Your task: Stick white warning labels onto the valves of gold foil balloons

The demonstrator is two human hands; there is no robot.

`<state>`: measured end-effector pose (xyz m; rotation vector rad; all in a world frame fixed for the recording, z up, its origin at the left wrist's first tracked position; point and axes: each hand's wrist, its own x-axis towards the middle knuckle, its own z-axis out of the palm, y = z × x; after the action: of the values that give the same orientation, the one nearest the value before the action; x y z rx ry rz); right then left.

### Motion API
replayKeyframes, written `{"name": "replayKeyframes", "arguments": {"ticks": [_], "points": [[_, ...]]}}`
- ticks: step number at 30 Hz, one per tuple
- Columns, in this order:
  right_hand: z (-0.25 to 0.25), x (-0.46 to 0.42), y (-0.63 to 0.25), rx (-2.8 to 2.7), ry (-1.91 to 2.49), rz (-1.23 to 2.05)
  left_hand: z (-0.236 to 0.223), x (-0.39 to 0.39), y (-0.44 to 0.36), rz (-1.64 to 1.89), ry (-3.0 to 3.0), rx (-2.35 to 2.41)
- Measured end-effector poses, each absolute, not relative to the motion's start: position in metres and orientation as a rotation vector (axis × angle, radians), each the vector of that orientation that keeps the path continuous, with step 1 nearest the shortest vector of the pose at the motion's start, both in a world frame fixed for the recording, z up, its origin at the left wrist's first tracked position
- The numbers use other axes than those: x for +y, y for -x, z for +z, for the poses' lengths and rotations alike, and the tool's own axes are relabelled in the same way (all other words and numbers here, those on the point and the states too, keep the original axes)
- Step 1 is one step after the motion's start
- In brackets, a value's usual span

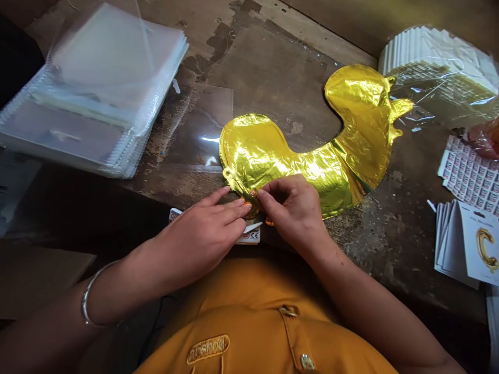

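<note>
- Centrally, a gold foil balloon (273,156), curved like a C, is laid on the brown table (265,67); its curve is stretched from just below the middle of the frame up to the upper right, and small tabs are seen at both ends.
- The balloon's lower-left end is touched by the left hand (208,228), which is held open and palm down, its fingers extended and their tips rested at the edge.
- The same end is pinched between thumb and forefinger of the right hand (294,213), beside a small orange spot (253,192); what the spot is cannot be told.
- Below the fingertips, at lower centre, a white label (251,237) marked CE is partly covered.
- At upper left, a stack of clear bags (113,72) is piled, and a single bag (220,111) is spread flat between it and the balloon.
- At upper right, a white pleated pack (436,54) is wrapped in clear film; below it, at the right edge, a reddish bundle (485,136) is partly cut off.
- Under that bundle, a sticker sheet (471,174) is placed, then folded cards (473,234) printed with a gold C.
- At the bottom, orange clothing (253,322) is seen, and a bracelet (86,298) is worn on the left wrist.
</note>
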<state>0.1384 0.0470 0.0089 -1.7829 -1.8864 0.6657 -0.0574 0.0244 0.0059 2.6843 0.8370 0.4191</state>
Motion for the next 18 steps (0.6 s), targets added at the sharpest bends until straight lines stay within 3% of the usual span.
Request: {"name": "replayKeyframes", "arguments": {"ticks": [6, 13, 15, 18], "points": [[0.008, 0.044, -0.136, -2.001, 1.790, 0.541, 0.007, 0.024, 0.056, 0.396, -2.666, 0.850], [0.008, 0.049, -0.150, -2.023, 1.923, 0.059, 0.010, 0.026, 0.054, 0.443, -2.630, 0.852], [0.012, 0.044, -0.155, -2.134, 1.727, -0.051, 0.011, 0.026, 0.055, 0.432, -2.617, 0.858], [0.017, 0.035, -0.157, -2.472, 1.264, 0.095, 0.012, 0.026, 0.057, 0.413, -2.596, 0.848]]}}
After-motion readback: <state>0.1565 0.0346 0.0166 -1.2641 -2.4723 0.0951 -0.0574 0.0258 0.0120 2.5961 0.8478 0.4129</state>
